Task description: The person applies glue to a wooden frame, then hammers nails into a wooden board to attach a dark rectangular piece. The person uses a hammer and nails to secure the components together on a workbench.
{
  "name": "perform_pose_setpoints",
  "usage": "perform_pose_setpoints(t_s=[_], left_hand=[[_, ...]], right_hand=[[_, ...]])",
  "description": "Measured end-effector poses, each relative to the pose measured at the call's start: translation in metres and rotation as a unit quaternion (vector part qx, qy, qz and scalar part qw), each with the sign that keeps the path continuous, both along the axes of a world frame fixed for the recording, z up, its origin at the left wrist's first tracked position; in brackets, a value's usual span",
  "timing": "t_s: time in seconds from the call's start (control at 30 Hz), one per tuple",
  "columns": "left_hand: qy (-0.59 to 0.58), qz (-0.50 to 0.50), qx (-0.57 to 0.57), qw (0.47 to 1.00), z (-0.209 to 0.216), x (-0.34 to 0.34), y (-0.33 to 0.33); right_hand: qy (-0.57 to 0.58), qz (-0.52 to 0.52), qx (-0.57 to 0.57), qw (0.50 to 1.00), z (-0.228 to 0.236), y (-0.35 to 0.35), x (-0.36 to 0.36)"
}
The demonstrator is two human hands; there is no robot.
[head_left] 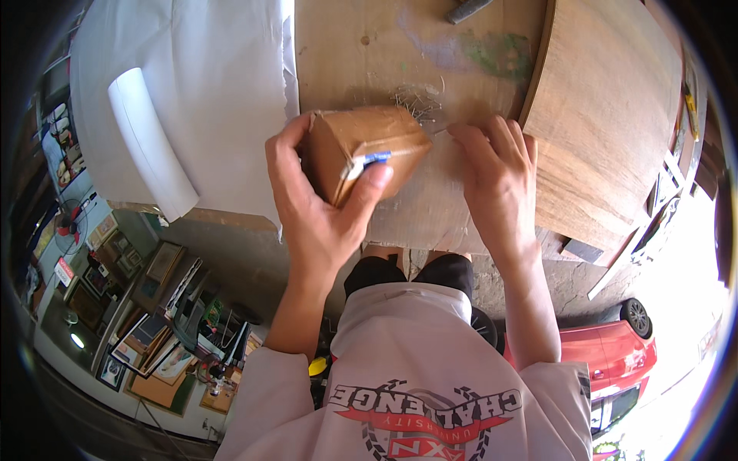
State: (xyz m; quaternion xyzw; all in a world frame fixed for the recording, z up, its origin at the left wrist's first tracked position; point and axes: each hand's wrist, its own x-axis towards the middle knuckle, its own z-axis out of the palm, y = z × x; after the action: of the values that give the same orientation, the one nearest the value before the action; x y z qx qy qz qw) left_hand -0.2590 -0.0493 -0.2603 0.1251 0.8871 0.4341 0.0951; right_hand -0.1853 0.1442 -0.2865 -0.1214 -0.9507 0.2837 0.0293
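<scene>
Likely light, stiff, dentable: best to grip the brown box (361,142) across its walls, near-left of the nail pile (417,102), as clasped by the half-curled left hand (317,211); right of it, see the right hand (496,169) nearly pinched, cannot tell on what

bold lettering (489,403) on white shirt (407,330), lettered red banner (419,421)

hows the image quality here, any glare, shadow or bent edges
Head view, rim: black corners, wooden board bowed by the lens; head view, lower right: glare washes out the area beside the red car; head view, lower left: picture frames in dim shade; head view, middle: brown box in the left hand reads clearly.
</scene>
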Motion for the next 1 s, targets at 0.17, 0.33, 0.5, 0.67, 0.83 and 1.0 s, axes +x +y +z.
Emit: perform_pose_setpoints(t_s=[0.17,0.33,0.5,0.67,0.83,1.0], left_hand=[[-0.029,0.005,0.028,0.999,0.005,-0.003,-0.007],[-0.012,-0.024,-0.014,1.0,0.007,-0.002,-0.01],[0.004,-0.04,-0.029,0.999,-0.001,-0.005,-0.008],[-0.016,-0.021,-0.008,1.0,0.002,-0.007,-0.011],[0.017,-0.043,-0.033,0.998,0.007,-0.012,-0.016],[-0.017,-0.033,-0.011,0.999,0.012,-0.01,-0.016]], right_hand=[[0.013,0.045,0.036,0.998,-0.014,-0.004,-0.005],[-0.025,0.06,0.055,0.996,-0.018,-0.008,-0.009],[-0.003,0.025,0.009,1.0,-0.013,-0.005,-0.007],[0.018,-0.089,-0.128,0.988,0.007,-0.002,0.005],[0.03,-0.134,-0.166,0.977,0.02,-0.005,0.01],[0.023,-0.186,-0.238,0.953,0.024,-0.003,0.011]])
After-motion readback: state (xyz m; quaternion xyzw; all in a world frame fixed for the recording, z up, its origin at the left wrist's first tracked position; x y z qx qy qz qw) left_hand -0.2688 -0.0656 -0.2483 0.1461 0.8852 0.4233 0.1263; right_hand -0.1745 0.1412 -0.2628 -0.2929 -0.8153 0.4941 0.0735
